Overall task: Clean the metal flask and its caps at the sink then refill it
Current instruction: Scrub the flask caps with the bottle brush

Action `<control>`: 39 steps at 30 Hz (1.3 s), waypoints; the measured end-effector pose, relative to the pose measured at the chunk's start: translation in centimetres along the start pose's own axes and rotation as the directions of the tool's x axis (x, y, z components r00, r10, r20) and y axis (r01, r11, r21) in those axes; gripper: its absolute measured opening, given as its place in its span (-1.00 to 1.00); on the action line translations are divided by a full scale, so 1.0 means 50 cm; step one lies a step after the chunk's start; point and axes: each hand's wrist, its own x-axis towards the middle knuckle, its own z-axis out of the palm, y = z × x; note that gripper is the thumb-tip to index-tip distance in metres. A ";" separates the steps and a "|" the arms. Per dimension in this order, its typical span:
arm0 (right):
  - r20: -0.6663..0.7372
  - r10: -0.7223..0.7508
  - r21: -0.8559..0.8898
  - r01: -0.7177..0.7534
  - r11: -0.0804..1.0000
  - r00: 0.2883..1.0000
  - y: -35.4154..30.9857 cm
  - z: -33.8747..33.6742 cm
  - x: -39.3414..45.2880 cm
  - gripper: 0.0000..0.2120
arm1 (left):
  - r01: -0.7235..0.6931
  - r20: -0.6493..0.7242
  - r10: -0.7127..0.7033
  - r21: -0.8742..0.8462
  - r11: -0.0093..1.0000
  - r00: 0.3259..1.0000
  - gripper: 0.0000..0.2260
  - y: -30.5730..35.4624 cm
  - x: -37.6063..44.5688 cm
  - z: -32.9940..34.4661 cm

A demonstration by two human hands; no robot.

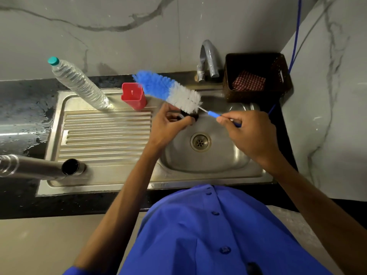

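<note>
Over the sink basin [228, 159] my left hand [168, 124] grips a small dark flask cap [193, 116], mostly hidden by my fingers. My right hand [252, 132] pinches the thin blue handle of a bottle brush [168, 90]. Its blue and white bristles lie across the top of the cap and point up to the left. The metal flask [39, 167] lies on its side at the left end of the draining board [107, 135], its open mouth facing right.
A clear plastic water bottle [79, 84] with a teal cap and a red holder [134, 97] stand at the back of the draining board. The tap [208, 58] rises behind the basin, beside a dark basket [256, 76] holding a checked cloth. The black counter on the left is wet.
</note>
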 end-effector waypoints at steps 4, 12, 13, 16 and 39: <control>-0.023 -0.004 -0.045 0.003 0.999 1.000 0.005 0.009 0.013 -0.79 | 0.042 0.001 -0.046 -0.397 0.917 0.999 -0.65 0.003 0.000 0.014; 0.058 0.050 -0.097 -0.045 0.994 0.997 0.014 0.030 -0.007 -0.77 | 0.220 -0.040 -0.289 -0.551 0.805 0.956 -0.34 -0.051 0.023 -0.006; 0.055 0.058 -0.096 -0.052 0.994 0.997 0.012 0.036 -0.006 -0.77 | 0.245 0.011 -0.281 -0.522 0.817 0.960 -0.36 -0.053 0.012 -0.002; 0.055 0.042 -0.129 -0.035 0.991 0.998 0.000 0.050 0.000 -0.75 | 0.249 0.096 -0.232 -0.469 0.847 0.968 -0.52 -0.053 -0.007 0.003; 0.217 -0.118 -0.256 0.173 0.951 0.969 -0.243 0.217 -0.072 -0.71 | 0.075 -0.354 -0.305 -0.537 0.840 0.884 -0.56 -0.153 -0.134 -0.264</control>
